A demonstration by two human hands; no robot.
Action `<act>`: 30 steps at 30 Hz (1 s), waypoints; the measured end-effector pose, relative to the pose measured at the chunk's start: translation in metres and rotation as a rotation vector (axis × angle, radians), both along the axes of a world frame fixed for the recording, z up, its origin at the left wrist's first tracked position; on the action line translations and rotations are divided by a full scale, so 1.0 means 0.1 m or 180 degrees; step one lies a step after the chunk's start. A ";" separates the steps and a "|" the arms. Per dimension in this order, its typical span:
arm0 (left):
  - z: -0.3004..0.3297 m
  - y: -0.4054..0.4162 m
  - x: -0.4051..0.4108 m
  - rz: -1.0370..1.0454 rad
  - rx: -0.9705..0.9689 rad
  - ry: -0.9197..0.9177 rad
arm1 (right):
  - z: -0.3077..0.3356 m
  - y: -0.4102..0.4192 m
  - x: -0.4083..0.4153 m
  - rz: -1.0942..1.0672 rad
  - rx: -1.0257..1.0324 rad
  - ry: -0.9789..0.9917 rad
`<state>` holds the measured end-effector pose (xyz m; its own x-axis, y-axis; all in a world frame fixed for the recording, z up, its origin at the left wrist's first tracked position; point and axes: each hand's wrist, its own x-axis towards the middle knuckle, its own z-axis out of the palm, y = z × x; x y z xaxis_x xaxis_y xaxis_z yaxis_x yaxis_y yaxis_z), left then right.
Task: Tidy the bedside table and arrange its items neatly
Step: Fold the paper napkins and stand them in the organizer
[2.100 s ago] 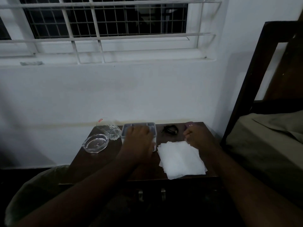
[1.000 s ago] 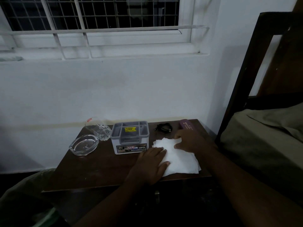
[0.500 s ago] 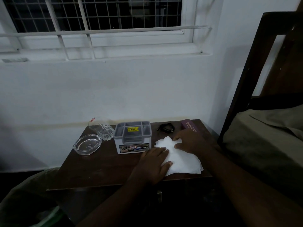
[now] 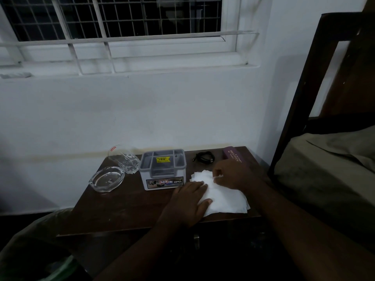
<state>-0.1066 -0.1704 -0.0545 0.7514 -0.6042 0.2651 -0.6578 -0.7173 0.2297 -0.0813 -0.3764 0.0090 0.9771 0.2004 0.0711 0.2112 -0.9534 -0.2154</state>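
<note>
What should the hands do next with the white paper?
Probably fold the far corner over. The right hand pinches the paper at its far edge, the left hand presses it flat, and its sheets lie unevenly on the table.

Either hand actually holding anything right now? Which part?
The right hand pinches the far edge of the white tissues. The left hand lies flat on their near-left part, pressing, not gripping.
</note>
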 end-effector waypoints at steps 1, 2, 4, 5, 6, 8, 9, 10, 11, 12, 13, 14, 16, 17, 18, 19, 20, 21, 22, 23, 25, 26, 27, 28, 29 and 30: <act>0.00 0.00 0.00 -0.0012 -0.0026 -0.0007 | 0.00 -0.01 0.00 0.0018 0.0060 0.0037; 0.00 0.01 -0.01 -0.0030 -0.0041 -0.0013 | -0.01 -0.02 0.00 0.0054 0.0111 0.0055; 0.00 0.02 0.00 -0.0071 -0.0039 0.0008 | -0.02 -0.03 -0.01 0.0123 0.0188 0.0097; 0.00 0.03 0.00 -0.0092 -0.0026 0.0026 | -0.03 -0.05 0.00 0.0130 0.0260 0.0134; 0.00 0.03 0.00 -0.0104 -0.0011 0.0041 | -0.05 -0.06 0.01 0.0118 0.0349 0.0165; -0.01 0.03 0.01 -0.0099 -0.0004 0.0066 | -0.07 -0.09 0.04 0.0050 0.0452 0.0236; -0.02 0.03 0.02 -0.0091 -0.0016 0.0071 | -0.09 -0.09 0.05 0.0009 0.0438 0.0265; -0.03 0.03 0.02 -0.0086 -0.0030 0.0064 | -0.10 -0.09 0.05 -0.0018 0.0377 0.0262; -0.04 0.03 0.03 -0.0081 -0.0041 0.0061 | -0.12 -0.08 0.06 -0.0047 0.0307 0.0235; -0.04 0.03 0.02 -0.0076 -0.0047 0.0062 | -0.15 -0.07 0.06 -0.0051 0.0248 0.0160; -0.04 0.03 0.02 -0.0071 -0.0051 0.0069 | -0.17 -0.06 0.06 -0.0034 0.0214 0.0072; -0.04 0.02 0.02 -0.0073 -0.0061 0.0068 | -0.19 -0.05 0.06 0.0012 0.0187 -0.0018; -0.03 0.02 0.02 -0.0083 -0.0075 0.0054 | -0.21 -0.04 0.07 0.0111 0.0214 -0.0135; -0.03 0.02 0.02 -0.0089 -0.0073 0.0048 | -0.22 -0.04 0.07 0.0153 0.0281 -0.0151; -0.03 0.02 0.02 -0.0100 -0.0076 0.0035 | -0.21 -0.04 0.07 0.0209 0.0350 -0.0157; -0.04 0.02 0.03 -0.0107 -0.0089 0.0022 | -0.20 -0.05 0.07 0.0274 0.0406 -0.0158; -0.04 0.02 0.03 -0.0115 -0.0108 0.0001 | -0.20 -0.05 0.07 0.0356 0.0447 -0.0161; -0.05 0.02 0.03 -0.0121 -0.0126 -0.0012 | -0.20 -0.06 0.08 0.0439 0.0487 -0.0167; -0.05 0.02 0.03 -0.0129 -0.0141 -0.0024 | -0.19 -0.06 0.08 0.0520 0.0522 -0.0164; -0.05 0.02 0.03 -0.0134 -0.0151 -0.0031 | -0.18 -0.06 0.08 0.0582 0.0544 -0.0141; -0.06 0.02 0.03 -0.0136 -0.0156 -0.0071 | -0.18 -0.05 0.07 0.0694 0.0576 -0.0066; -0.06 0.02 0.04 -0.0137 -0.0159 -0.0123 | -0.18 -0.04 0.07 0.0758 0.0612 -0.0037; -0.08 0.02 0.04 -0.0133 -0.0166 -0.0174 | -0.18 -0.03 0.07 0.0805 0.0646 -0.0011; -0.08 0.02 0.05 -0.0129 -0.0179 -0.0206 | -0.19 -0.02 0.07 0.0825 0.0672 0.0016; -0.08 0.02 0.04 -0.0127 -0.0193 -0.0209 | -0.20 -0.02 0.07 0.0826 0.0693 0.0046; -0.08 0.02 0.04 -0.0129 -0.0202 -0.0210 | -0.20 -0.01 0.08 0.0820 0.0706 0.0065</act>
